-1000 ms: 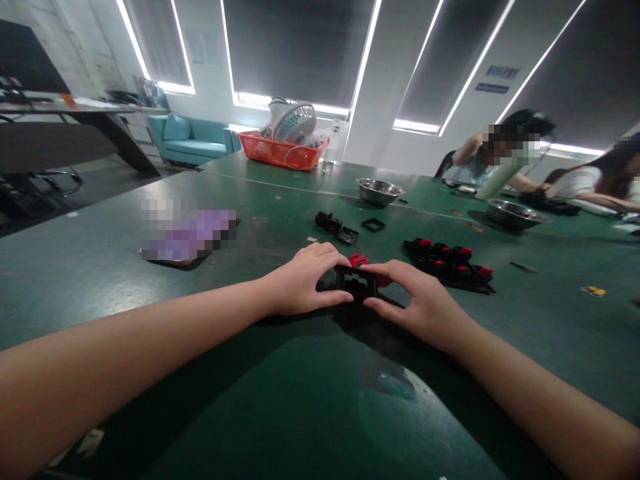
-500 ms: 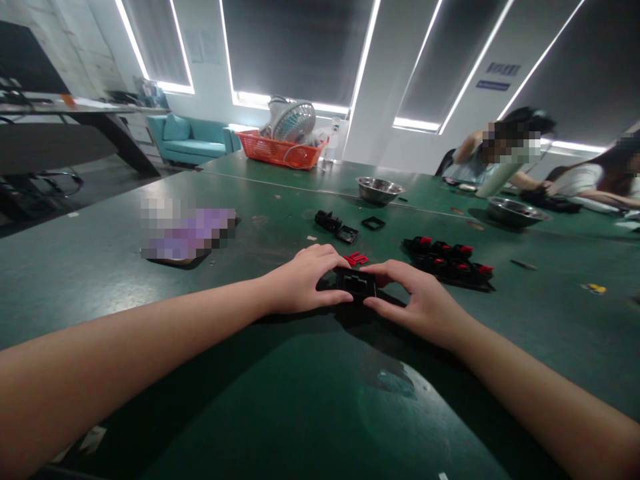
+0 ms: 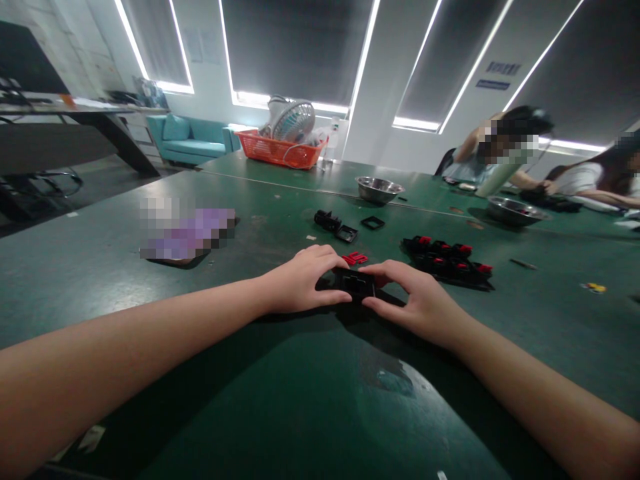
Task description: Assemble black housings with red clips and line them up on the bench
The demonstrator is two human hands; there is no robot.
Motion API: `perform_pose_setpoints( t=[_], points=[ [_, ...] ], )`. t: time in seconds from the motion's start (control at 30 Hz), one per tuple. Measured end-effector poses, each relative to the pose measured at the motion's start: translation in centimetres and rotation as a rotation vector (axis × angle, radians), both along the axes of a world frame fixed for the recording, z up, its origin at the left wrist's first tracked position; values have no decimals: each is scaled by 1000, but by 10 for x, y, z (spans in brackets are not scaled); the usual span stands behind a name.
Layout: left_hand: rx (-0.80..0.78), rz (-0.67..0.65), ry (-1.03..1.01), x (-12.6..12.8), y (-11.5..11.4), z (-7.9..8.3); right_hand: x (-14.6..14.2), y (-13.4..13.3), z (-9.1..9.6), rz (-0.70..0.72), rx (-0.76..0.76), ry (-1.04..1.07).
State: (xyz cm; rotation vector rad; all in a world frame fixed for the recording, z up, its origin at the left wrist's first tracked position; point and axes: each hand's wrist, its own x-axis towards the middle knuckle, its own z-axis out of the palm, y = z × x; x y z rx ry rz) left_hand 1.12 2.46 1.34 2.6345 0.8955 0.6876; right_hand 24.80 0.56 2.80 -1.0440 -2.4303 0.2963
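Black part (image 3: 356, 285) — darker inside, less see-through

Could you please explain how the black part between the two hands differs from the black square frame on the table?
The black part is held between the left hand and right hand; the square frame lies untouched on the table. The part's middle looks dark, while green tabletop shows through the frame's opening. Both are black with a four-sided outline.

Green table (image 3: 240, 413). Purple flat thing (image 3: 185, 237) on its left, partly blurred. Far end: orange basket (image 3: 277, 152) with fan (image 3: 295, 123), clear bottle (image 3: 331, 143) just beside. Teal sofa (image 3: 194, 143) beyond. Dark blinds (image 3: 295, 47), light at edges. Two people (image 3: 470, 173), far right.
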Motion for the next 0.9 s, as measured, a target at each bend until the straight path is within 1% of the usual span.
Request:
perform_pose_setpoints(
  t=[0.9],
  points=[
    [3, 8, 18, 0, 0, -1, 2, 1, -1, 22, 1, -7]
  ],
)
